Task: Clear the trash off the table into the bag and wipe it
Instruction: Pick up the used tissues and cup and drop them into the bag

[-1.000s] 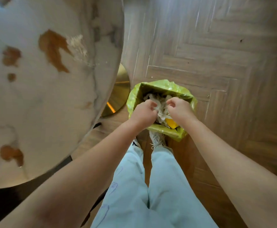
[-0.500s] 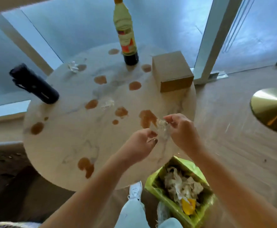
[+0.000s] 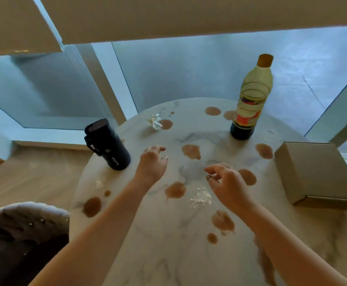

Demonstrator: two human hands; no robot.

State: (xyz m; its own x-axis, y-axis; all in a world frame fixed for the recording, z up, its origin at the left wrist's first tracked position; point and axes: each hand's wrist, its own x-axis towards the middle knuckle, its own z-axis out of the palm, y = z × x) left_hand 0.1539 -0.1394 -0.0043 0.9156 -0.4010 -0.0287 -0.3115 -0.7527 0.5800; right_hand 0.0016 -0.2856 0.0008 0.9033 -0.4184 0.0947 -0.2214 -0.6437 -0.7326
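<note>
two empty hands over a stained table

seen from above: round marbled table (image 3: 168, 254) dotted with brown spills (image 3: 191, 151). left hand (image 3: 152, 164) and right hand (image 3: 228, 182) poised above the middle, fingers loosely curled, holding nothing, apart from each other. small heap of pale crumbs (image 3: 200, 197) just beside the right hand. crumpled white tissue (image 3: 155, 121) near the far edge. black flask (image 3: 106, 144) standing at the left rim, tall yellow-labelled bottle (image 3: 250, 100) at the far right, closed cardboard box (image 3: 317, 174) at the right edge. dark tufted chair (image 3: 20, 236) lower left, glass panels beyond.
</note>
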